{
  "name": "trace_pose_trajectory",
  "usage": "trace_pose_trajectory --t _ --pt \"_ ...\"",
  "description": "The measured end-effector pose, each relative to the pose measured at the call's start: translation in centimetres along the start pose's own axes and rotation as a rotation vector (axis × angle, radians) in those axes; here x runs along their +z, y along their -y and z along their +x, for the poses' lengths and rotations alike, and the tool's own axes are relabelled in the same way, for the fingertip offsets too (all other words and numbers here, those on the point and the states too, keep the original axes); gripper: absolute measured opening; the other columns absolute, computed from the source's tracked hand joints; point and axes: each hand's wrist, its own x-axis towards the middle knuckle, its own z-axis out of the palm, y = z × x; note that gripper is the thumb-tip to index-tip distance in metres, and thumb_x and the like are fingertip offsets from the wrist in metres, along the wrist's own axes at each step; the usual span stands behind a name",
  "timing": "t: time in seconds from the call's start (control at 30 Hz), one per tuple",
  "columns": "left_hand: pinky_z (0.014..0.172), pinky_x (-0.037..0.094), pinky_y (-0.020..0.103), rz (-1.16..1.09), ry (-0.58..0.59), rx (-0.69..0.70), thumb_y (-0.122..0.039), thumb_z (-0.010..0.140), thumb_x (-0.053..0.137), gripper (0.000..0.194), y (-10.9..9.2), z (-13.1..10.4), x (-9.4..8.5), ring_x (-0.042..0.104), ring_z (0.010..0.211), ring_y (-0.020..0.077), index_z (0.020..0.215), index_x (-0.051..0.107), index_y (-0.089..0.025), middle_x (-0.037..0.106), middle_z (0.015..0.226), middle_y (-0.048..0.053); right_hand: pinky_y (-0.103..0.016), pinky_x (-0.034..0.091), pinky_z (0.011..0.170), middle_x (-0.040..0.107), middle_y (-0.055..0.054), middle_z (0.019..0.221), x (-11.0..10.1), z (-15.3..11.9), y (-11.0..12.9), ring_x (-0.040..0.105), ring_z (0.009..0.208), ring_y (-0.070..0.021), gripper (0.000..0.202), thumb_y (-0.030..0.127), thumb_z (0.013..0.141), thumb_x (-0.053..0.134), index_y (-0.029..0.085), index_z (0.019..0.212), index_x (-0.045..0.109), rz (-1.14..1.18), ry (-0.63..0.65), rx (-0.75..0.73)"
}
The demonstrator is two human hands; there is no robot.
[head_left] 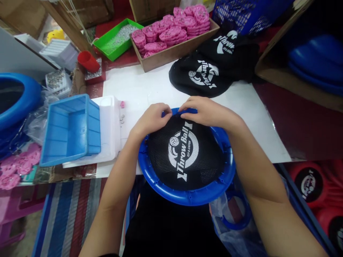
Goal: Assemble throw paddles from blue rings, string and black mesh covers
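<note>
A blue plastic ring (187,197) rests at the table's near edge in front of my body. Inside it lies a round black mesh cloth (158,157) with white "Throw Ball" lettering. At the ring's far side, my left hand (155,117) has its fingers curled and pinched on the cloth's edge. Close beside it on the right, my right hand (207,111) pinches the same edge, thumb over the mesh and fingers over the rim. The fingertips partly hide what lies between them.
More printed black cloths (198,76) lie beyond the ring. A cardboard tray of pink parts (171,34) and a green tray of small metal pieces (118,39) stand behind. To the left is a blue bin (69,128); red discs (308,182) sit low at right.
</note>
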Motion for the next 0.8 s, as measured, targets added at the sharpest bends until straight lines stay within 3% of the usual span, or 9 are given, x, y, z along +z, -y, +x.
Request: trace_pose_trajectory --t 0.17,0.27,0.4,0.6,0.8 --pt "0.092 0.053 0.037 -0.017 0.006 0.095 -0.019 0.096 0.062 0.016 0.1 0.1 0.2 0.068 0.093 0.0202 0.098 0.078 -0.019 0.078 0.1 0.006 -0.043 0.051 0.095 0.073 -0.009 0.106 0.4 0.1 0.2 0.067 0.102 -0.0274 0.017 0.024 0.093 0.066 0.023 0.097 0.083 0.01 -0.042 -0.028" --pt "0.092 0.053 0.036 -0.039 0.013 0.122 -0.017 0.094 0.065 0.014 0.2 0.3 0.1 0.068 0.091 0.0192 0.097 0.079 -0.019 0.077 0.097 0.005 -0.042 0.051 0.093 0.074 -0.009 0.107 -0.1 0.0 0.3 0.068 0.1 -0.0267 0.016 0.027 0.095 0.065 0.022 0.094 0.08 0.011 -0.041 -0.026" --pt "0.088 0.053 0.035 -0.056 0.02 0.121 -0.015 0.092 0.066 0.012 0.4 0.5 0.0 0.067 0.087 0.0181 0.092 0.077 -0.02 0.077 0.093 0.003 -0.041 0.051 0.091 0.076 -0.009 0.102 -0.7 -0.3 0.4 0.068 0.098 -0.0265 0.017 0.031 0.095 0.065 0.021 0.091 0.078 -0.017 -0.004 0.037" --pt "0.09 0.053 0.035 -0.048 -0.021 0.115 -0.014 0.095 0.064 0.011 0.3 0.7 0.4 0.067 0.092 0.0186 0.091 0.072 -0.02 0.077 0.097 0.004 -0.04 0.051 0.085 0.076 -0.01 0.094 -0.4 0.0 0.8 0.067 0.092 -0.0261 0.021 0.024 0.099 0.058 0.019 0.09 0.075 -0.1 0.034 0.143" --pt "0.092 0.052 0.037 -0.044 -0.046 0.057 -0.017 0.098 0.06 0.011 0.5 1.2 1.3 0.067 0.096 0.021 0.092 0.069 -0.019 0.077 0.101 0.007 -0.039 0.05 0.083 0.076 -0.012 0.094 0.0 0.4 0.8 0.067 0.095 -0.0276 0.025 0.019 0.101 0.053 0.019 0.086 0.073 -0.161 0.049 0.146"
